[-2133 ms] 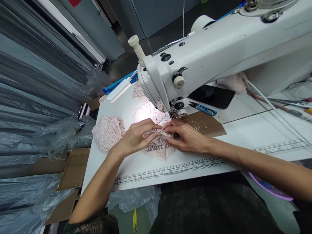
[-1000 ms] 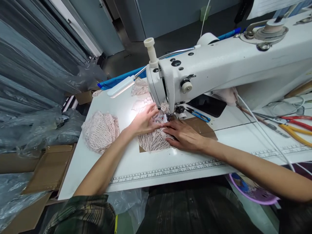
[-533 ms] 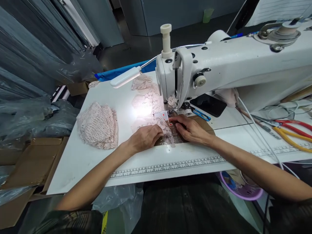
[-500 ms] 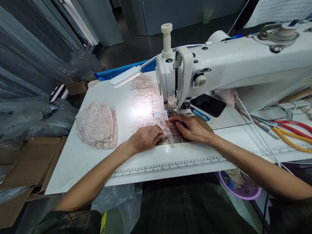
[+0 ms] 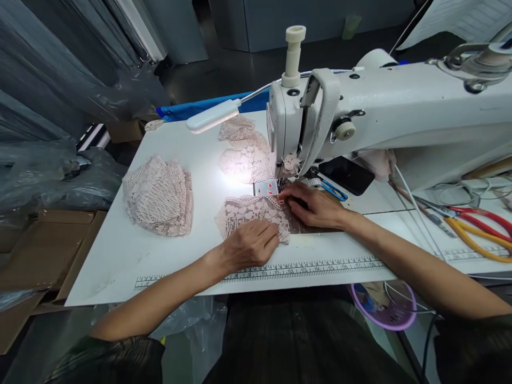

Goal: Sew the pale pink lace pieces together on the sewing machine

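A pale pink lace piece lies on the machine bed just in front of the needle area. My left hand is closed, its fingers pinching the near edge of that lace. My right hand rests on a brown plate, its fingers bent together and the tips at the lace's upper right corner beside the presser foot. The fingertips partly hide that corner. Over both hands stands the white sewing machine.
More lace lies behind the needle under a lit lamp. At left sits a lace stack. Blue thread snips, a black phone and scissors lie to the right. A purple basket hangs below the table edge.
My left hand has drawn toward me and slightly right, and the lace now lies flatter and more spread over the brown plate. My right hand stays by the presser foot. The view has shifted slightly.
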Action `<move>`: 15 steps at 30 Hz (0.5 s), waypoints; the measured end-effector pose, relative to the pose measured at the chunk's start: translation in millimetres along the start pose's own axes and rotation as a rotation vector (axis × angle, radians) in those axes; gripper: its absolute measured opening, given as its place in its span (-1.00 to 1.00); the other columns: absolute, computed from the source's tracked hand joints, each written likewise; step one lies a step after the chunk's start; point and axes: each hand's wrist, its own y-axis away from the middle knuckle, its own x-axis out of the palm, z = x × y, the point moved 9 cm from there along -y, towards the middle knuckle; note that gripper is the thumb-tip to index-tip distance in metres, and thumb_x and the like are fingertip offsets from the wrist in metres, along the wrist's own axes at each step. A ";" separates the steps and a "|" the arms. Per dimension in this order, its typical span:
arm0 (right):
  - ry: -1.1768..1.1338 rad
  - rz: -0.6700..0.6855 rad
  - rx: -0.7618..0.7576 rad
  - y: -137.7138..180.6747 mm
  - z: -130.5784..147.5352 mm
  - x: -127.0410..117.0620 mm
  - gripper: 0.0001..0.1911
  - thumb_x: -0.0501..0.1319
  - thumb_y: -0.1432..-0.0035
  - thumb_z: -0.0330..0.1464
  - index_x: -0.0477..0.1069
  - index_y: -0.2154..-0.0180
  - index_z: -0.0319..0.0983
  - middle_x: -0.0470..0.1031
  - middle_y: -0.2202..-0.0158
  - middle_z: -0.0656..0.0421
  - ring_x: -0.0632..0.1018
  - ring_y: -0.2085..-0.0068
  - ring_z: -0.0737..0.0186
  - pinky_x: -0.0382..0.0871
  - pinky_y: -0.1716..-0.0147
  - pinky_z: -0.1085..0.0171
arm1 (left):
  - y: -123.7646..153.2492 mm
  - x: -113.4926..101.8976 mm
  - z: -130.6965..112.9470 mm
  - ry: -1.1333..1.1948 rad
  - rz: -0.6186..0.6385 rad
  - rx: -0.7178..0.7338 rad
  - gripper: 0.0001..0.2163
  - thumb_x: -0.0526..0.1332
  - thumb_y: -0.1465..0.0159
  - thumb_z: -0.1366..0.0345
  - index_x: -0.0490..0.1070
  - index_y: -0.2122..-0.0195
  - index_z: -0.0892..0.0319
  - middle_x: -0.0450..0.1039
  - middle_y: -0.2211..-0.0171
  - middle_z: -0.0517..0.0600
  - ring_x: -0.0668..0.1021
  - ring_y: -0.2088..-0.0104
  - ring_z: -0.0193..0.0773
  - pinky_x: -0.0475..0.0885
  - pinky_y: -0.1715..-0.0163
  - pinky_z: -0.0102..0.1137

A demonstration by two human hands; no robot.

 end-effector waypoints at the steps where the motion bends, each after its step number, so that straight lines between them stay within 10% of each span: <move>1: -0.009 -0.011 0.042 2.0 -5.4 -2.8 -0.69 0.02 -0.29 -0.40 0.40 -0.01 -0.19 0.48 0.10 0.08 0.51 0.24 0.25 0.44 0.23 0.22 | -0.8 0.1 -0.3 0.004 -0.010 -0.019 -0.86 0.17 -0.29 0.52 0.36 0.44 0.29 0.56 0.30 0.11 0.59 0.37 -0.25 0.57 0.42 -0.36; 5: 0.043 -0.022 -0.023 6.1 -2.6 -4.9 -0.67 0.05 -0.29 -0.38 0.43 -0.03 -0.13 0.42 0.00 0.08 0.49 0.11 0.20 0.44 0.14 0.18 | -0.3 -0.4 0.3 0.083 -0.057 -0.048 -0.83 0.10 -0.31 0.53 0.36 0.43 0.30 0.55 0.23 0.17 0.61 0.18 -0.17 0.57 0.05 -0.23; 15: 0.162 -0.088 -0.130 1.6 14.5 1.2 -0.59 0.03 -0.30 -0.38 0.35 -0.15 -0.19 0.40 0.11 0.00 0.47 0.18 0.17 0.49 0.20 0.12 | 13.5 23.7 39.7 0.365 0.029 -0.260 -0.87 0.19 -0.35 0.31 0.38 0.31 0.26 0.54 0.10 0.16 0.59 0.05 -0.18 0.41 -0.17 -0.03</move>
